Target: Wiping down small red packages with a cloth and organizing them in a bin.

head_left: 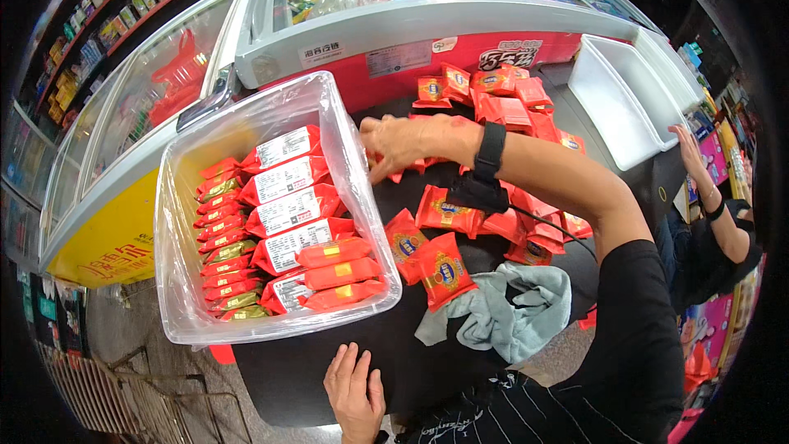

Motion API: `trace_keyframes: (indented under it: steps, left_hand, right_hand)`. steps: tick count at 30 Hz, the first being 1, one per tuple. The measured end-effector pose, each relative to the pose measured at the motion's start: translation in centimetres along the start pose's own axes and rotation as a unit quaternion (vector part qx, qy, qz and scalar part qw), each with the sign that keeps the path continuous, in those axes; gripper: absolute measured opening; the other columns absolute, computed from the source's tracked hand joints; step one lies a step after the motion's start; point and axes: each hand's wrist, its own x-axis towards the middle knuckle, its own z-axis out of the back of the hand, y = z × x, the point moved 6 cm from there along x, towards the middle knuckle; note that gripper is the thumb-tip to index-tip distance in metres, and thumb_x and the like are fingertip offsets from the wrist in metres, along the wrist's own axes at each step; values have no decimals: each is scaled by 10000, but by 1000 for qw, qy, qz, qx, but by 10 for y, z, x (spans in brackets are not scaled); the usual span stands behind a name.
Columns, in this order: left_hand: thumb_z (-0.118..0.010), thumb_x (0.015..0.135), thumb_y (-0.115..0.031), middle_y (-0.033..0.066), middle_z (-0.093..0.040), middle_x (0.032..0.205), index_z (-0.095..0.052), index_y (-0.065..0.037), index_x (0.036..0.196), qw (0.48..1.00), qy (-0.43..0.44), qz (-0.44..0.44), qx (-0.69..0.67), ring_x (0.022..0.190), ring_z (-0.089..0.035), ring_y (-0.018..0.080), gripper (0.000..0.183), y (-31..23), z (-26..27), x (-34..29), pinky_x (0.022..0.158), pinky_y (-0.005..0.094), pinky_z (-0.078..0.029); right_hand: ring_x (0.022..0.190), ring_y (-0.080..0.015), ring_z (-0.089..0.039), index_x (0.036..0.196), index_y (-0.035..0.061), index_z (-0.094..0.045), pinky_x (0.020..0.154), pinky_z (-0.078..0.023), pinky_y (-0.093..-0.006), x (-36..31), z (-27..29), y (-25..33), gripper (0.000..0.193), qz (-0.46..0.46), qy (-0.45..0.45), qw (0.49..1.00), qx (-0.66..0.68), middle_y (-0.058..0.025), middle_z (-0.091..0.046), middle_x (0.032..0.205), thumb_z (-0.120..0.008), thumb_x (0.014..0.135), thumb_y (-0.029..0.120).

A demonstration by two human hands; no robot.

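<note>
My right hand (419,138) reaches across the black table, beside the right wall of a clear plastic bin (349,168). Its fingers curl downward above some red packets, and whatever is in them is hidden. My left hand (355,386) lies flat at the table's near edge, fingers stretched out and nothing held. Inside the bin, red packets (288,207) stand in rows, with gold-green ones (230,252) among those on the left. Loose red packets (448,271) are scattered on the table to the right of the bin, some under my right forearm.
A grey-green cloth (526,308) lies crumpled at the table's right edge. White containers (616,103) stand at the back right. Glass-topped freezers (386,25) line the far and left sides. Another person's arm (707,177) shows at the right. A metal rack (156,386) sits lower left.
</note>
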Motion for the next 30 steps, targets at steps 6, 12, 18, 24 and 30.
trace_keyframes:
  steps: [6, 12, 18, 24, 30]
  left_hand:
    - [-614, 900, -54, 174, -605, 1276, -648, 11, 1156, 1000, -4, -4, -3, 1234, -539, 343, 266, -1, -3, 0, 1037, 428, -399]
    - [-620, 893, -41, 172, -609, 1269, -649, 14, 1150, 1000, 0, 4, -5, 1229, -542, 342, 265, -5, -1, 3, 1038, 422, -399]
    - [-613, 892, -26, 172, -616, 1259, -653, 15, 1145, 1000, 0, 3, -16, 1219, -548, 340, 259, -4, -4, 3, 1035, 420, -402]
    - [-608, 900, -30, 171, -625, 1244, -658, 14, 1136, 1000, -5, 6, -4, 1207, -556, 341, 245, -1, -4, 2, 1025, 419, -409]
    - [-602, 907, -31, 176, -630, 1232, -664, 13, 1124, 1000, -13, -2, 4, 1196, -566, 344, 230, -4, -3, 4, 1023, 421, -411]
  right_hand:
    - [1180, -356, -553, 1304, 82, -580, 987, -466, -415, -51, -3, 46, 610, 130, 131, 981, 62, -189, -521, 1332, -700, 837, 455]
    - [1166, -304, -584, 1299, 9, -573, 1005, -456, -379, -60, 78, -76, 650, -51, -135, 988, 59, -209, -605, 1252, -631, 865, 491]
    - [1151, -427, -559, 1275, -11, -557, 977, -464, -481, -55, 52, -232, 775, -230, -138, 951, -153, -297, -584, 1179, -588, 841, 630]
    - [1106, -422, -574, 1283, 28, -512, 955, -466, -484, -39, 31, -189, 750, -181, -152, 971, -21, -250, -596, 1145, -643, 812, 598]
    - [1178, -428, -547, 1299, 81, -532, 976, -458, -512, -42, 19, -124, 723, -101, -104, 989, -4, -249, -581, 1230, -614, 810, 607]
